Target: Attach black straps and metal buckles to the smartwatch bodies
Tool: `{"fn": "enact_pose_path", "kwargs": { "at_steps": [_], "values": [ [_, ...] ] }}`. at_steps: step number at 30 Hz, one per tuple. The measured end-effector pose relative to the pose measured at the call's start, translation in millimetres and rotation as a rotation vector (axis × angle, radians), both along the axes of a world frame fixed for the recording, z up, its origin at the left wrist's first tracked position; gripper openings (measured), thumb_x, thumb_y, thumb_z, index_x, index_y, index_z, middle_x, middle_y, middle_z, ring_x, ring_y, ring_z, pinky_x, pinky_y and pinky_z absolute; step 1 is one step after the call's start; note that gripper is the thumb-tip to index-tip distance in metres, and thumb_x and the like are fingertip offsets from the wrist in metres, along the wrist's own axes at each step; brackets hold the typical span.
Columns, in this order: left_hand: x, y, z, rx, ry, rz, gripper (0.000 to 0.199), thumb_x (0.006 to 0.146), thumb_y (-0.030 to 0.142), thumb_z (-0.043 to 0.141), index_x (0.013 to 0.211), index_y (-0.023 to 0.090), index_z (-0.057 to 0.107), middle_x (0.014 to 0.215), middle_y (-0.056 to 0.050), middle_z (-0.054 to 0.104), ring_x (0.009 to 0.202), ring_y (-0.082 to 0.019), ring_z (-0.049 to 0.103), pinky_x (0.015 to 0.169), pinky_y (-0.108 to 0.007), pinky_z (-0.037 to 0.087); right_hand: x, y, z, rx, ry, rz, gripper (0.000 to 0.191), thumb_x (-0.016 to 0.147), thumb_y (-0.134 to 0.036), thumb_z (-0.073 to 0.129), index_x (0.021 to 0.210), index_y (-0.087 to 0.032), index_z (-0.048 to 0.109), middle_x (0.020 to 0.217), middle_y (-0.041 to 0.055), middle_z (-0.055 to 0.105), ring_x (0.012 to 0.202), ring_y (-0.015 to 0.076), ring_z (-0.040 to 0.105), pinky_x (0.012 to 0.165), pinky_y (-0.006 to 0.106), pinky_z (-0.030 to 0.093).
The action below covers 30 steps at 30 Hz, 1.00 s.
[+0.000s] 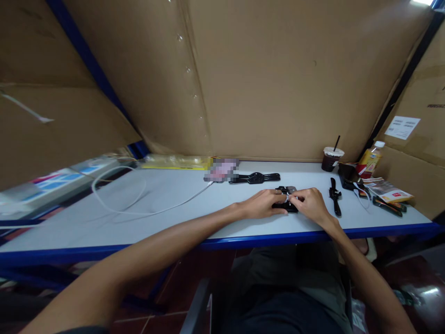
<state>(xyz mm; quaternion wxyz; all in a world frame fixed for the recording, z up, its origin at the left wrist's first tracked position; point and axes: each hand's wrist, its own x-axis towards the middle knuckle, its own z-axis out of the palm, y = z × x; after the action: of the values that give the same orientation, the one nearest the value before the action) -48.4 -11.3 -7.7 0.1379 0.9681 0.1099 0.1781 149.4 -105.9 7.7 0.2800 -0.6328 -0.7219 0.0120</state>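
Note:
A black metal tool (290,207) with a small silver-grey piece at its top rests on the table, partly hidden under my hands. My left hand (264,203) is closed over its left side, a ring on one finger. On the other side my right hand (310,204) pinches at the tool's upper middle; what lies between the thumb and fingers is too small to make out. Behind the hands is a black two-handled spokeshave (256,177). Another black spokeshave (334,197) lies to the right of my right hand.
A phone-like pink item (222,169), blurred out, has a white cable (174,209) looping leftward across the table (104,232). A lidded drink cup (333,159), a bottle (371,160) and plastic packets (389,190) stand or lie at right. Cardboard (260,93) walls the back.

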Motion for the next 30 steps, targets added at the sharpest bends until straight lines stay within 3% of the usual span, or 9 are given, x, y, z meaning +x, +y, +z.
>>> {"fn": "enact_pose_path", "kwargs": {
  "at_steps": [13, 20, 23, 30],
  "values": [
    [1.2, -0.5, -0.2, -0.016, 0.011, 0.009, 0.030, 0.099, 0.045, 0.062, 0.089, 0.017, 0.062, 0.086, -0.003, 0.059, 0.072, -0.015, 0.052, 0.065, -0.029, 0.039, -3.6, 3.3, -3.5, -0.002, -0.151, -0.117, 0.032, 0.094, -0.031, 0.051, 0.077, -0.023, 0.077, 0.067, 0.0041, 0.072, 0.061, 0.0171, 0.056, 0.061, 0.030, 0.027],
    [0.3, 0.0, 0.4, -0.004, 0.033, 0.039, 0.034, 0.099, 0.050, 0.060, 0.091, 0.017, 0.062, 0.086, -0.003, 0.060, 0.071, -0.015, 0.051, 0.064, -0.028, 0.037, 2.1, 3.3, -0.8, 0.003, -0.076, -0.099, 0.036, 0.096, -0.034, 0.050, 0.073, -0.022, 0.074, 0.065, 0.0034, 0.070, 0.059, 0.0165, 0.054, 0.061, 0.030, 0.028],
    [-0.8, 1.4, 2.8, -0.038, 0.035, 0.065, 0.034, 0.104, 0.048, 0.051, 0.096, 0.017, 0.063, 0.086, -0.003, 0.062, 0.072, -0.016, 0.054, 0.067, -0.029, 0.039, 10.4, 3.9, 2.4, 0.011, -0.067, -0.106, 0.037, 0.097, -0.036, 0.049, 0.076, -0.021, 0.076, 0.066, 0.0037, 0.070, 0.060, 0.0169, 0.055, 0.062, 0.029, 0.029],
    [-1.9, 5.3, 4.0, 0.012, 0.038, 0.088, 0.038, 0.109, 0.037, 0.035, 0.088, 0.018, 0.060, 0.084, -0.005, 0.063, 0.074, -0.017, 0.056, 0.069, -0.030, 0.041, 23.2, 2.3, 7.6, -0.085, -0.084, 0.085, 0.026, 0.095, -0.034, 0.056, 0.091, -0.023, 0.079, 0.069, 0.0017, 0.070, 0.062, 0.0158, 0.054, 0.065, 0.027, 0.032]
  ]
}}
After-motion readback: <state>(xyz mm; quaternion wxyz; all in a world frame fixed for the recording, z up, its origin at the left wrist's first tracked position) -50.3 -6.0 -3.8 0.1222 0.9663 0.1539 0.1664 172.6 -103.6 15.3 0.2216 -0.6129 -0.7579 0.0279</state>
